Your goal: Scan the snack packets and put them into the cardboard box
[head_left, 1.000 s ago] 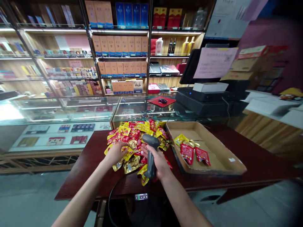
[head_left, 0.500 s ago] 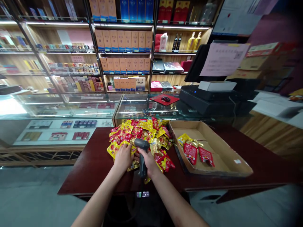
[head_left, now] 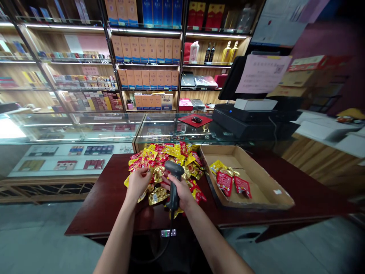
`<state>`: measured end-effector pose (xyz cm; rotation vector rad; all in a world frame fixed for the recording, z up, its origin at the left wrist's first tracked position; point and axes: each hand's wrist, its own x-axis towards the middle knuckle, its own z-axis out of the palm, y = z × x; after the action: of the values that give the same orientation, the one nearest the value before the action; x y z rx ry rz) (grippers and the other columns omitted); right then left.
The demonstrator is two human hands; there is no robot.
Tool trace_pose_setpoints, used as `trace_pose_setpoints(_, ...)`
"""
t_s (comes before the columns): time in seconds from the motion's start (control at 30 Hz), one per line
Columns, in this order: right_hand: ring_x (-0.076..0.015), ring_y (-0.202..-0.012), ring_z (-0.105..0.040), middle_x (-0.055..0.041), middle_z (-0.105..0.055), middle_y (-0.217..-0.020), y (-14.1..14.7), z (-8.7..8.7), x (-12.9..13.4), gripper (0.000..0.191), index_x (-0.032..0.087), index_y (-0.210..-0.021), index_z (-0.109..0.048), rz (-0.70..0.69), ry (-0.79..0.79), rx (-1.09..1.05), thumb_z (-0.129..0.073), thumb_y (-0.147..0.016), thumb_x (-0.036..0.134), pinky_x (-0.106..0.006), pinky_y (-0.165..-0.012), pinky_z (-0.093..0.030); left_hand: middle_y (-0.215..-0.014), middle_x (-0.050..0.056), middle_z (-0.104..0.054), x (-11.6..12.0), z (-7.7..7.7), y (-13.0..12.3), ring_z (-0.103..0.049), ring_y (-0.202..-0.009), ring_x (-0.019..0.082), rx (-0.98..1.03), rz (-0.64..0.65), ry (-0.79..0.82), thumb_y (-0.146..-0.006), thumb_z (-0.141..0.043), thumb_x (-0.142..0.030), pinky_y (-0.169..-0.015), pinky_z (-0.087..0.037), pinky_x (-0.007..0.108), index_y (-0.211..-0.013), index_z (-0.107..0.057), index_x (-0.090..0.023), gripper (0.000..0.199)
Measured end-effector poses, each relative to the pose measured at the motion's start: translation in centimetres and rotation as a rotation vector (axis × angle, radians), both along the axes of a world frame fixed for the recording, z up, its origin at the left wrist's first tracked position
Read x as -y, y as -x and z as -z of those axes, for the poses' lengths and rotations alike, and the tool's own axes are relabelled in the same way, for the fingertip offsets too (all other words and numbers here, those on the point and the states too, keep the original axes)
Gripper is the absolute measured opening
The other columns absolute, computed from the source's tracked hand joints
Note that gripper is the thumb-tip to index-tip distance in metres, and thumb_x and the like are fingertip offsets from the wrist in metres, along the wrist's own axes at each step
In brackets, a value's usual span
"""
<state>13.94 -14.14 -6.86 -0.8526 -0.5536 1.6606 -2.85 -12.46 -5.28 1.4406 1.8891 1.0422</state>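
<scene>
A heap of small foil snack packets [head_left: 159,173] in red, yellow and gold lies on the dark red tabletop. My right hand [head_left: 182,192] has a black barcode scanner [head_left: 174,182] gripped upright by its handle, its head over the heap and its cable hanging off the front edge. Some of that hand's fingertips stick out to the left, beside the packets. Over the left part of the heap, my left hand [head_left: 138,183] is closed with thumb and fingertips pinched together; what is between them, if anything, is hidden. Gold packets [head_left: 158,196] lie between the hands.
A shallow cardboard tray [head_left: 265,186] with several packets [head_left: 224,183] stands to the right. Behind are a glass display counter [head_left: 114,131], a mouse [head_left: 196,119] on a red pad and a monitor [head_left: 235,78] with paper attached. Stocked shelves [head_left: 145,66] line the wall.
My left hand has drawn back and left from the yellow packets, and gold packets show where yellow ones lay. The scanner has tilted and shifted slightly right with my right hand.
</scene>
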Motion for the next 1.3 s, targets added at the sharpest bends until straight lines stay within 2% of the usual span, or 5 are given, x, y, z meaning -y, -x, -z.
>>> trace_pose_setpoints(0.17,-0.0216,-0.087,-0.068,-0.003,-0.069,-0.084,-0.3,0.1,-0.9,0.036,0.018,-0.084,-0.062,0.089,0.037,0.13,-0.081,-0.057,0.031,-0.031,-0.068,-0.059,-0.08,0.002,-0.069,-0.3,0.9,-1.3,-0.066,-0.071,0.015,0.651,-0.029,-0.034,-0.074,-0.059,-0.029,-0.061,-0.051,0.022,-0.098,-0.065,-0.016,0.028)
trace_pose_setpoints(0.33,-0.0158,-0.062,-0.064,0.0042,-0.062,-0.068,-1.0,-0.3,-2.4,0.036,0.021,-0.081,-0.056,0.156,-0.013,0.146,-0.08,-0.055,0.027,-0.029,-0.058,-0.056,-0.089,0.003,-0.068,-0.2,0.8,-4.2,-0.067,-0.079,0.015,1.018,0.011,-0.017,-0.074,-0.06,-0.02,-0.069,-0.057,0.026,-0.083,-0.055,-0.019,0.011)
trace_pose_setpoints(0.77,-0.0124,-0.055,-0.058,0.0032,-0.064,-0.07,-5.1,-2.2,-5.0,0.028,0.018,-0.083,-0.063,0.167,-0.274,0.584,-0.074,-0.06,0.03,-0.026,-0.054,-0.05,-0.08,0.005,-0.07,-3.1,-0.1,-4.8,-0.066,-0.066,0.014,0.841,0.465,0.338,-0.056,-0.086,-0.033,-0.059,-0.054,0.023,-0.081,-0.067,-0.014,0.037)
trace_pose_setpoints(1.03,-0.0147,-0.064,-0.063,0.0005,-0.069,-0.075,-5.3,-1.7,-4.8,0.028,0.019,-0.084,-0.065,0.231,-0.289,0.586,-0.075,-0.059,0.027,-0.027,-0.063,-0.051,-0.085,0.004,-0.07,-6.0,-0.1,-4.4,-0.066,-0.068,0.012,0.812,0.334,0.315,-0.054,-0.087,-0.021,-0.055,-0.051,0.019,-0.089,-0.065,-0.015,0.042)
trace_pose_setpoints(1.3,-0.0151,-0.039,-0.056,0.0002,-0.066,-0.063,-3.1,-1.3,1.1,0.029,0.022,-0.086,-0.058,0.021,-0.145,0.537,-0.071,-0.068,0.041,-0.024,-0.033,-0.039,-0.076,0.003,-0.068,-10.3,-1.7,-4.8,-0.066,-0.06,0.013,0.879,0.183,0.274,-0.059,-0.084,-0.011,-0.054,-0.054,0.022,-0.083,-0.058,-0.013,0.036)
